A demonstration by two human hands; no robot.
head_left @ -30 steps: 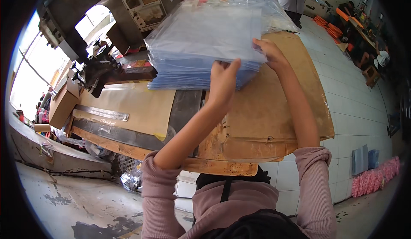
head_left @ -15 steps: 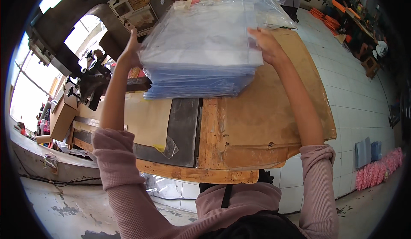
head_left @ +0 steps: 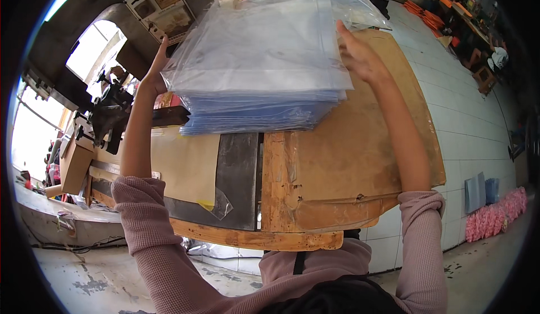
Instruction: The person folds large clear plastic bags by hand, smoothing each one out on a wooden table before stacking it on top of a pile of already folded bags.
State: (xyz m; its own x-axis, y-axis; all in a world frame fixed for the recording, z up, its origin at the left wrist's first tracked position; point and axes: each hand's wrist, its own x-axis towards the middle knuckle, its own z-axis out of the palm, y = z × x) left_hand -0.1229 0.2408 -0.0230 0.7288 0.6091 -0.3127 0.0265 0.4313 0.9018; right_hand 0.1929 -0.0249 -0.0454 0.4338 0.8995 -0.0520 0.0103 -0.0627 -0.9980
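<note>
A thick stack of clear plastic sheets or bags (head_left: 253,109), bluish along its near edge, lies across the far part of the worktable. Its topmost clear sheet (head_left: 264,44) sits askew and overhangs the layers below. At the stack's left side is my left hand (head_left: 157,69), thumb raised and palm turned inward; its other fingers are partly hidden. My right hand (head_left: 363,58) is beside the right edge, fingers stretched out and slightly blurred. Neither hand is closed round the stack. Whether the fingertips touch the sheets I cannot tell.
A dark metal machine (head_left: 115,109) with clamp screws stands left of the stack. Brown board (head_left: 360,145) covers the table's right side; a dark plate (head_left: 239,173) and tan sheet (head_left: 191,162) lie on the left. Pink bundles (head_left: 495,215) rest on the tiled floor.
My hands have moved apart, away from the stack's sides. The top sheet's near-left corner reaches farther left. The whole view has shifted slightly.
</note>
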